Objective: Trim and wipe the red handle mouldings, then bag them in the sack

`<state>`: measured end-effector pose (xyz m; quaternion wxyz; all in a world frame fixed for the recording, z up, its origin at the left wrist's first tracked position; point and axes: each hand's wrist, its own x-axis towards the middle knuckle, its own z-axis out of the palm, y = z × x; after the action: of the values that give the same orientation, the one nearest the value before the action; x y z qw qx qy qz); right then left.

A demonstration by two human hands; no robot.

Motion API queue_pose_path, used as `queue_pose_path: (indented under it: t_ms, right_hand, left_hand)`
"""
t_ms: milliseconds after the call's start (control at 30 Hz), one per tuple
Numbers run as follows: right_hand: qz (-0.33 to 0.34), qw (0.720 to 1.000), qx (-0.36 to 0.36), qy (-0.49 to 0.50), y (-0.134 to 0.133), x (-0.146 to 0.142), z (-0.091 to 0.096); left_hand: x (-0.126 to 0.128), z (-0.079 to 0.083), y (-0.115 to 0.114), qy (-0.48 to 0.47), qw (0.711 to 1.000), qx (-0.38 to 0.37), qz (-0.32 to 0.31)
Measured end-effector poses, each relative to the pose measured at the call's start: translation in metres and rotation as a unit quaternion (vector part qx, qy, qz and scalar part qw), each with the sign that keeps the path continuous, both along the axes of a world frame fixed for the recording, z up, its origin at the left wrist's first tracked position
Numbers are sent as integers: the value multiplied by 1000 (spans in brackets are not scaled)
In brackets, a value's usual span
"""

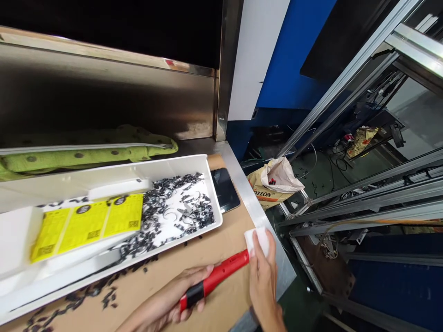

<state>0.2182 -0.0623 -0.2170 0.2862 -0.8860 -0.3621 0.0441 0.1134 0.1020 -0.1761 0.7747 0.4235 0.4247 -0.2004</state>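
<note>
At the lower centre of the frame, the left hand [178,291] is wrapped around the black part of a red-and-black tool [226,271], which slants up to the right over the brown worktop [214,242]. Just right of the tool's red end, the right hand [262,276] pinches a small white block [256,236] between thumb and fingers, above the worktop's metal edge [247,196]; whether the tool touches the block cannot be told. A long white tray [215,196] fills the left of the frame, with black scraps [155,221] scattered inside, mostly toward its right end, and a bright yellow sheet [93,226] with dark round marks lying across white pieces. More loose black bits [109,295] lie on the worktop along the tray's near side, lower left. A dark phone [225,190] lies just beside the tray's right end, partly hidden by it. Behind the tray stretches a green bundle [79,157], and right of centre, beyond the edge, stands an open sack [268,196].
</note>
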Motion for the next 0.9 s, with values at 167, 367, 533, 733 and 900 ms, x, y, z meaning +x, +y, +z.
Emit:
queue_pose_path:
  t_ms: [167, 367, 533, 733, 900]
  right_hand:
    - [57, 998, -36, -4, 1, -30, -4]
    - [15, 1000, -18, 3, 5, -19, 10]
    - [101, 995, -24, -3, 8, -34, 7]
    - [34, 999, -37, -9, 5, -32, 10]
    - [92, 995, -25, 12, 12, -31, 8]
  left_hand:
    - [0, -3, 0, 3, 999, -6, 33]
    - [5, 7, -2, 28, 999, 11, 28]
    - [6, 8, -3, 18, 999, 26, 32]
    - [0, -2, -2, 8, 999, 10, 42]
    - [-2, -6, -1, 16, 998, 24, 49]
